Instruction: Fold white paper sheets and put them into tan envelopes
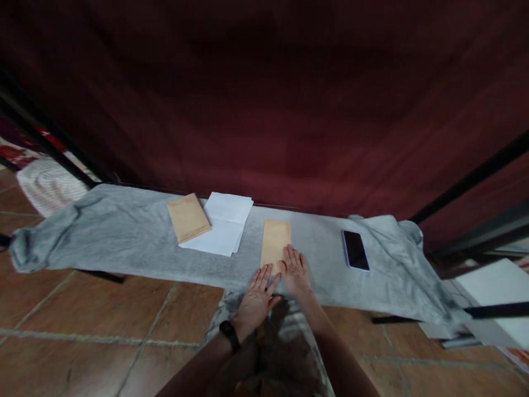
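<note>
A tan paper envelope (275, 240) lies flat on the grey cloth in front of me. My left hand (257, 293) is open, its fingertips resting on the envelope's lower left edge; a black band circles that wrist. Palm down, my right hand (296, 270) lies open with its fingers over the envelope's lower right edge. The hands cover the envelope's near corners. To the left sit a stack of tan envelopes (188, 216) and white paper sheets (225, 220), the stack overlapping the sheets' left part.
A phone (355, 251) with a dark screen lies right of my hands. The grey cloth (124, 237) covers a narrow bench and bunches at both ends. Behind it hangs a dark red curtain (289, 127). Black metal bars (475, 179) stand at the sides, above a tiled floor (136, 309).
</note>
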`<state>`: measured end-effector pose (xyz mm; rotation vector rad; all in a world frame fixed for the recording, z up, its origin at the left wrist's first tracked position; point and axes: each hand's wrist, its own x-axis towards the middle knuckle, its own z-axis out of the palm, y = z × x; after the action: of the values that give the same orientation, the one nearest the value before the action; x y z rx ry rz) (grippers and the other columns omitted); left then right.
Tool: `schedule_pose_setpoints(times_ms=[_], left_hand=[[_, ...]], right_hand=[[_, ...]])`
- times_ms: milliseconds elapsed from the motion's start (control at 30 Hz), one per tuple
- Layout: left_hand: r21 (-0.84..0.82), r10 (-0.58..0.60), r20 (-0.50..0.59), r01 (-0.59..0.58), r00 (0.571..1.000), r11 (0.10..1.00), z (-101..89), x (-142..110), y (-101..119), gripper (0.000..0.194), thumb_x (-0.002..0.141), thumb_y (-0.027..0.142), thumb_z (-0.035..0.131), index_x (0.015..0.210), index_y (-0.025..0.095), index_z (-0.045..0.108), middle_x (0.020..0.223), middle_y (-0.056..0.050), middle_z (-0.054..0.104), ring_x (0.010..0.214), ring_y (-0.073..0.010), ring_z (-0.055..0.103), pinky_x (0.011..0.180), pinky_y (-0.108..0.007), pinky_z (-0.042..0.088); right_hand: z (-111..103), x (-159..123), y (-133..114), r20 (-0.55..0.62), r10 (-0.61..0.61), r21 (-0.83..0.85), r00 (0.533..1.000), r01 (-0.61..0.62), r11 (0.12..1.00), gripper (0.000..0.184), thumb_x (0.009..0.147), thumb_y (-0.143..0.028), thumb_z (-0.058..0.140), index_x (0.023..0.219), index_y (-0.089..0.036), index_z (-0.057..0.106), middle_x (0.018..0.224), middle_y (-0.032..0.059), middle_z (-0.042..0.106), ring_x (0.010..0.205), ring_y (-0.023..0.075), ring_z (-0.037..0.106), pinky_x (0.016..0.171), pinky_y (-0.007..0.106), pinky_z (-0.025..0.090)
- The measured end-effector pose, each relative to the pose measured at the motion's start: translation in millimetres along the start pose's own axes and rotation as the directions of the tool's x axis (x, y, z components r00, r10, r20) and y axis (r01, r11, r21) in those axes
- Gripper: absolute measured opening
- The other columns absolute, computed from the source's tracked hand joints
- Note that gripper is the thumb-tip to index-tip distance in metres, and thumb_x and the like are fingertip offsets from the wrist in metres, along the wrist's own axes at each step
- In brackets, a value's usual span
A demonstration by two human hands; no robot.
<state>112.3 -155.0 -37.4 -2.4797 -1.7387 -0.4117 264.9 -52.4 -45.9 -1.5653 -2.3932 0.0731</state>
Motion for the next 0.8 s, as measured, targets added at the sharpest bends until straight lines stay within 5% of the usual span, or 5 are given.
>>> schedule_pose_setpoints(times_ms=[300, 567, 800], left_hand=[[-0.059, 0.010, 0.110, -0.003, 0.994, 0.998, -9.8, 14.9, 12.5, 0.069, 0.098, 0.050, 0.048, 0.151, 0.009, 0.034, 0.161, -0.024, 0.026, 0.151, -0.0332, 0.022, 0.122, -0.053, 0.023], [-0.095, 0.048, 0.129, -0.036, 0.990, 0.995, -6.9, 17.9, 10.9, 0.073, 0.099, 0.051, 0.042, 0.154, 0.006, 0.027, 0.162, -0.024, 0.020, 0.153, -0.0314, 0.013, 0.123, -0.054, 0.017], [-0.098, 0.060, 0.142, -0.047, 0.988, 0.994, -9.5, 26.4, 12.4, 0.063, 0.101, 0.039, 0.033, 0.154, 0.006, 0.027, 0.161, -0.018, 0.031, 0.153, -0.0264, 0.016, 0.124, -0.050, 0.015]], right_hand=[[-15.5, -41.2, 5.5, -0.054, -0.033, -0.001, 0.998, 0.033, 0.999, 0.052, 0.104, -0.033, 0.030, 0.151, -0.014, 0.041, 0.155, 0.0125, 0.044, 0.142, 0.0274, 0.039, 0.118, 0.050, 0.024], [-20.5, -48.7, 5.9, -0.053, -0.059, 0.005, 0.997, 0.059, 0.998, 0.051, 0.104, -0.030, 0.028, 0.150, -0.015, 0.043, 0.154, 0.0124, 0.045, 0.142, 0.0271, 0.040, 0.118, 0.051, 0.023], [-14.4, -52.4, 7.1, -0.094, -0.071, 0.004, 0.993, 0.072, 0.997, 0.049, 0.102, -0.024, 0.032, 0.149, -0.014, 0.045, 0.153, 0.0118, 0.047, 0.141, 0.0274, 0.041, 0.118, 0.050, 0.022]])
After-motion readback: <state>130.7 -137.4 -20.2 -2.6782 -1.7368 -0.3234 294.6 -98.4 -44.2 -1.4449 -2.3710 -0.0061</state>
